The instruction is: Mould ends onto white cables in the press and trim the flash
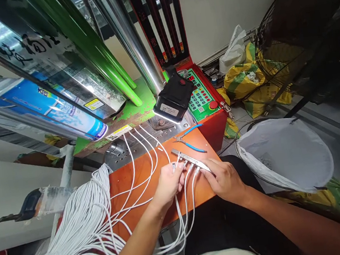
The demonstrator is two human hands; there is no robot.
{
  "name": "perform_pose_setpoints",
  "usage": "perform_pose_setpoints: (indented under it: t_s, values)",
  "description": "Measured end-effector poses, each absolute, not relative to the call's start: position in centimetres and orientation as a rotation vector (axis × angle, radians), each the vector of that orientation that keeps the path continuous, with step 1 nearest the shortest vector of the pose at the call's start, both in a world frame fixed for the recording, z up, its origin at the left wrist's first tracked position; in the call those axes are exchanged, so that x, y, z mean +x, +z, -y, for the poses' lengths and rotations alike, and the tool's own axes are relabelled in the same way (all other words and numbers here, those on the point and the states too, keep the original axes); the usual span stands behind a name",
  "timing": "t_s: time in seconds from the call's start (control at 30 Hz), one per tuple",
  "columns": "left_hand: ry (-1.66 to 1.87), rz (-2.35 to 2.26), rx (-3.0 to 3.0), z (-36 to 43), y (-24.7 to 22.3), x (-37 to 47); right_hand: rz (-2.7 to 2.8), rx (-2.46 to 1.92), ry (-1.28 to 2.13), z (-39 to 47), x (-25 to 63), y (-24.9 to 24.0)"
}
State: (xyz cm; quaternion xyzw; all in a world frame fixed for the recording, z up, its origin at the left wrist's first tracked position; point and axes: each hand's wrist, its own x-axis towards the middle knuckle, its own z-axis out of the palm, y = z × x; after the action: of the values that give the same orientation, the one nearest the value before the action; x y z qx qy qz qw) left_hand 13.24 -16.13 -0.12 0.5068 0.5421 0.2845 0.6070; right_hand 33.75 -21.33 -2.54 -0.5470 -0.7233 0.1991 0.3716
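Observation:
Above the orange table (202,189), a narrow metal bar (187,157) lies slantwise between my hands. My right hand (226,180) grips its near right end, thumb below and fingers over the top. Beside the bar's left part, my left hand (171,181) is closed with thumb and forefinger pinching a white cable (177,159) near its end. Two more white cables (192,191) run from the bar's lower edge and loop down past the table edge. Just beyond the bar lie blue-handled cutters (196,146), jaws pointing left.
A large bundle of white cables (83,208) covers the left side. Behind stand a green machine frame (142,100), a black lamp (173,94) and a red control box with a green panel (199,99). A white-lined bin (291,154) and yellow bags (244,79) are at right.

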Motion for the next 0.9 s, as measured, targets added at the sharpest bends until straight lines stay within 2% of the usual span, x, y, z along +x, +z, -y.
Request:
perform_pose_setpoints:
  t_s: [0.23, 0.43, 0.7, 0.9]
  values:
    - [0.605, -1.269, 1.213, 14.9, 0.3, 13.1, 1.869, -1.344, 0.520, 21.2, 34.0, -2.6]
    - [0.780, -1.379, 1.279, 13.5, 2.6, 10.0, 1.806, -1.380, 0.471, 21.2, 33.6, -3.3]
    - [0.640, -1.282, 1.134, 15.6, 0.3, 10.6, 1.810, -1.396, 0.494, 21.3, 33.7, -3.1]
    - [0.569, -1.260, 1.113, 14.8, 0.4, 10.8, 1.826, -1.402, 0.494, 21.3, 33.6, -3.0]
